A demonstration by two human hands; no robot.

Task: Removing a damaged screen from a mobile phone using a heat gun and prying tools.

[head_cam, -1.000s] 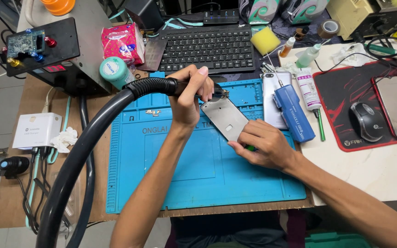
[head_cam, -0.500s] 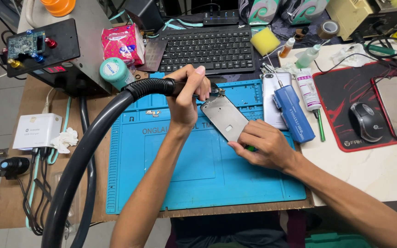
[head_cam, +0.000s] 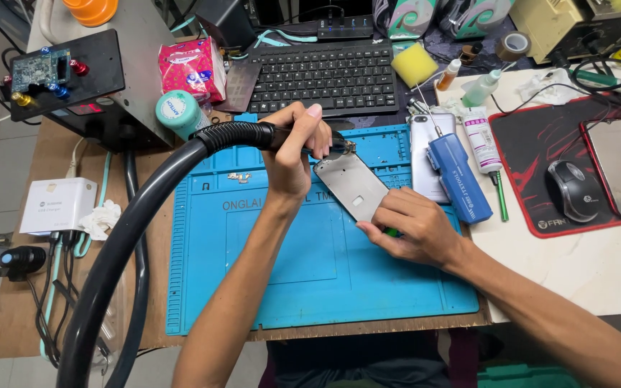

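Grey phone panel (head_cam: 352,185) lies tilted on the blue work mat (head_cam: 310,266), upper end toward the keyboard, lower end under the fingers; right hand (head_cam: 412,228) presses down on that lower corner, fingers curled narrow, something green just peeking beneath them; left hand (head_cam: 292,147) is wrapped tight around the handle of the black ribbed hose (head_cam: 138,223), its metal tip touching the panel's top edge; the hose sweeps down and away to the left, off the tabletop edge. Just beside the panel on the right sits a blue rectangular tool (head_cam: 458,177), overlapping a silver phone (head_cam: 423,154); a white tube (head_cam: 480,138) lies next to it. Above the mat, black keyboard (head_cam: 323,75), yellow sponge (head_cam: 415,63); farther right, a mouse (head_cam: 571,189) on the red-and-black pad (head_cam: 540,136); at left, a pink packet (head_cam: 190,68) and a white charger box (head_cam: 57,206).
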